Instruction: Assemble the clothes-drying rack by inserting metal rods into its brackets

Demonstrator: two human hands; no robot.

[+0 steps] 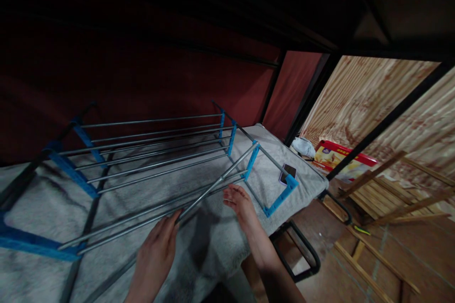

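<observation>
A metal rack with blue plastic brackets and several thin grey tubes lies across a grey blanket. My left hand is closed around the near end of a loose-looking tube. That tube slants up and away to the right, its far end meeting a blue bracket on the rack's right side. Just beneath it, my right hand is held with its fingers slightly bent and apart, holding nothing. Another blue bracket stands at the right front, with no tube running from it.
On the blanket, behind the right front bracket, lies a phone. Dark metal bed posts and a red panel enclose the back. Beyond the bed's right end are a red and yellow box and a wooden frame.
</observation>
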